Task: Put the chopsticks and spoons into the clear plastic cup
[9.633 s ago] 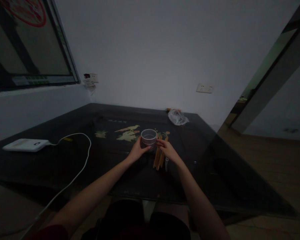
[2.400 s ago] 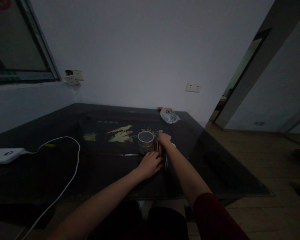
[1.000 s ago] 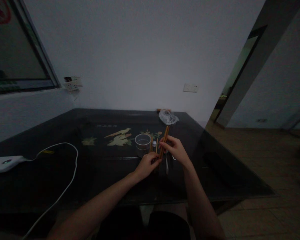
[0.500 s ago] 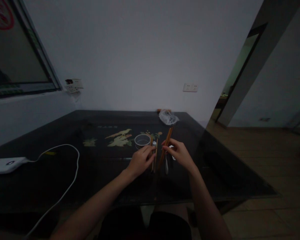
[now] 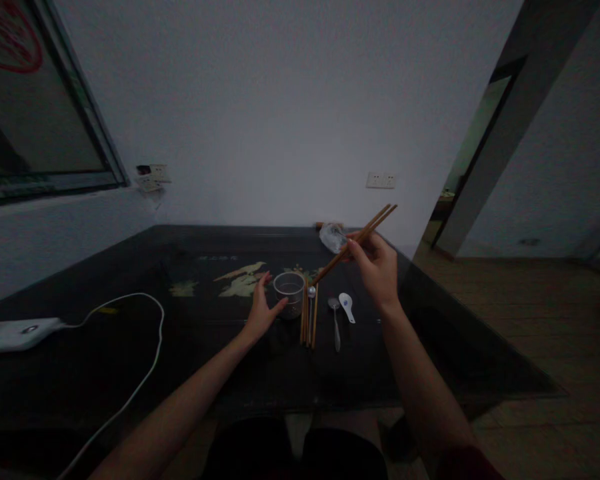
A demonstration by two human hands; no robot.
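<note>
— On the table (image 5: 105, 353), what lies about?
— It has a dark, glossy top with a bird-and-flower picture in the middle. A clear cup (image 5: 289, 294) stands there. Spare chopsticks (image 5: 309, 319) lie side by side just right of it, then a metal spoon (image 5: 335, 325) and a white spoon (image 5: 347, 307). A crumpled bag (image 5: 331, 237) sits at the far edge. A white box (image 5: 15, 333) is at the left, and its cable (image 5: 130, 295) loops toward the near edge.
— And the room?
— Dim. Behind is a plain white wall with sockets (image 5: 381, 180). A window (image 5: 35, 133) is on the left and a doorway (image 5: 473, 153) on the right, with wood floor (image 5: 530, 320) beyond the table.
— How is the left hand (image 5: 260, 313)?
— The arm is stretched forward and the hand is low at the cup's left side. The grip is spread and loose, with the thumb at the cup's wall. Whether it touches, I cannot tell.
— And the right hand (image 5: 377, 270)?
— It is raised above the table, right of the cup. Its grip is pinching the chopsticks (image 5: 380, 221), a pair, partway along. They slant with their upper ends high to the right and their lower tips down by the cup's rim, clear of the table.
</note>
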